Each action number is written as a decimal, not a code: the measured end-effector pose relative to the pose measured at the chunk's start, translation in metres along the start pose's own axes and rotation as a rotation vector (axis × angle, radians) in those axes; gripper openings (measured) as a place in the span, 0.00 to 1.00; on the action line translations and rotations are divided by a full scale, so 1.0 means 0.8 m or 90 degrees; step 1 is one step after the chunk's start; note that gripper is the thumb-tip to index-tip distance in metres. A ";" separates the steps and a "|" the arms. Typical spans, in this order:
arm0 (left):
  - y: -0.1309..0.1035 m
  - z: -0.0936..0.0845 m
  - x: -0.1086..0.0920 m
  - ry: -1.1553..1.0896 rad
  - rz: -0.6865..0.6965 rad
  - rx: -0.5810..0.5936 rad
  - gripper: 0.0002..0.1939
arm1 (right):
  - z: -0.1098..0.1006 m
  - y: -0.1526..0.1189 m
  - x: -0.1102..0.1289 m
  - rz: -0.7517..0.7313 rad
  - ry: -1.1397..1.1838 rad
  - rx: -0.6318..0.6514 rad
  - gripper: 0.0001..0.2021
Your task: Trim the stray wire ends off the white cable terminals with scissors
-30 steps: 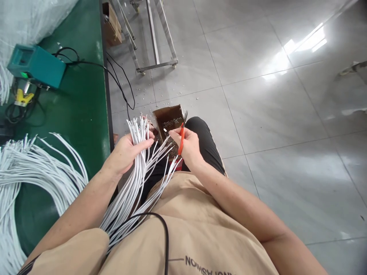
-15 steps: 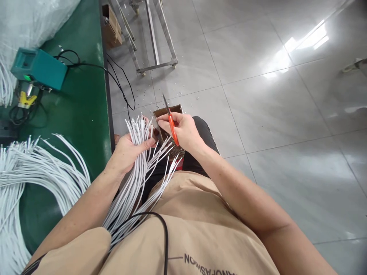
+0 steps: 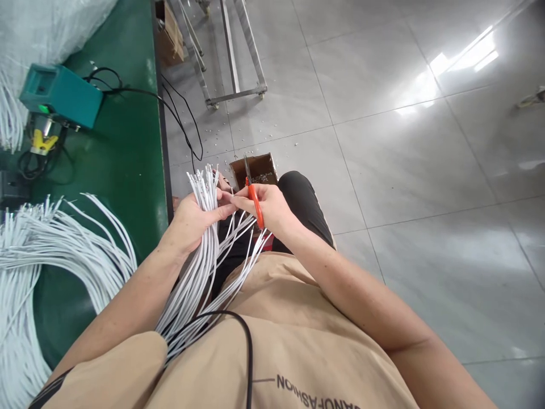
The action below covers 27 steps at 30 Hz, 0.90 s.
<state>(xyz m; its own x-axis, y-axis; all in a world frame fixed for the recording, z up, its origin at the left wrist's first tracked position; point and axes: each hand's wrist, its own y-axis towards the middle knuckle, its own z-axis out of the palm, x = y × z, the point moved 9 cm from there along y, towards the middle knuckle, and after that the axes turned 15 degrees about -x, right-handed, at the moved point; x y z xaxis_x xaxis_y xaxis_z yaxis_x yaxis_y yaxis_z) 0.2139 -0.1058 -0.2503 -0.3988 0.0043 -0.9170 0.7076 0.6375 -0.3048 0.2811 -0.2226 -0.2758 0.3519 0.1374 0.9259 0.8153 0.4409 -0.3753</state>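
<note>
My left hand (image 3: 193, 218) is closed around a thick bundle of white wires (image 3: 208, 213), whose tips stand up above the fist. Its thumb reaches right, toward my other hand. Red-handled scissors (image 3: 254, 201) with slim metal blades lie in my right hand (image 3: 270, 207), blades pointing away from me. The right fingertips meet the left ones beside the bundle, around a thin wire end; the exact grip is hard to see. Several looser white wires (image 3: 247, 267) fan out below my right hand. The bundle's lower part runs down along my lap and left forearm.
A cardboard box (image 3: 264, 166) with small bits inside stands just beyond my hands. More bits lie scattered on the floor. On the green table (image 3: 128, 170) at left are a large wire bundle (image 3: 80, 250) and a teal device (image 3: 62, 94) with cables. A metal wheeled frame (image 3: 236, 94) stands ahead.
My right hand has come slightly down and inward, so its fingertips now meet my left hand's. The scissors have turned slightly more upright. The left hand still holds the wires.
</note>
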 end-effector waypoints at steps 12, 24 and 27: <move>-0.001 -0.003 -0.002 -0.005 0.005 -0.016 0.17 | 0.010 -0.009 0.009 -0.007 0.106 0.051 0.13; -0.003 -0.007 0.006 -0.029 -0.045 -0.062 0.17 | -0.014 -0.006 0.022 -0.338 -0.574 -0.082 0.16; -0.001 -0.009 0.006 0.001 -0.010 -0.065 0.16 | -0.007 -0.009 0.022 -0.339 -0.618 -0.063 0.16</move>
<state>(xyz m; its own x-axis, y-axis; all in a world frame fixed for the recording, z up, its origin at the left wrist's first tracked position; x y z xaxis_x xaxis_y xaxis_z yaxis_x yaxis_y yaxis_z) 0.2073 -0.1009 -0.2528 -0.4107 -0.0057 -0.9117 0.6374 0.7132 -0.2916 0.2839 -0.2287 -0.2567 -0.5285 0.6065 0.5940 0.8035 0.5832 0.1195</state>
